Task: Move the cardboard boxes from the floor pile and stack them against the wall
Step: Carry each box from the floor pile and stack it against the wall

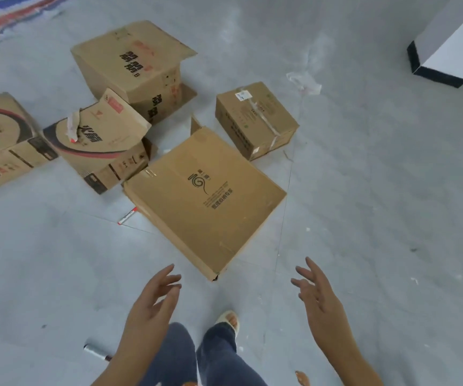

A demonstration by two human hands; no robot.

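Nearest cardboard box (205, 196) bears a swirl logo, characters illegible.

Grey floor (378, 190) with faint seams. A small red-and-white stick (126, 215) lies well ahead of the left hand. A silvery cylinder (96, 352) lies just left of the left forearm. Crumpled clear plastic (304, 82) sits far ahead of the right hand. A white pillar with black base (447, 51) stands far right. Striped red-and-blue sheeting (10, 15) fills the far left corner.
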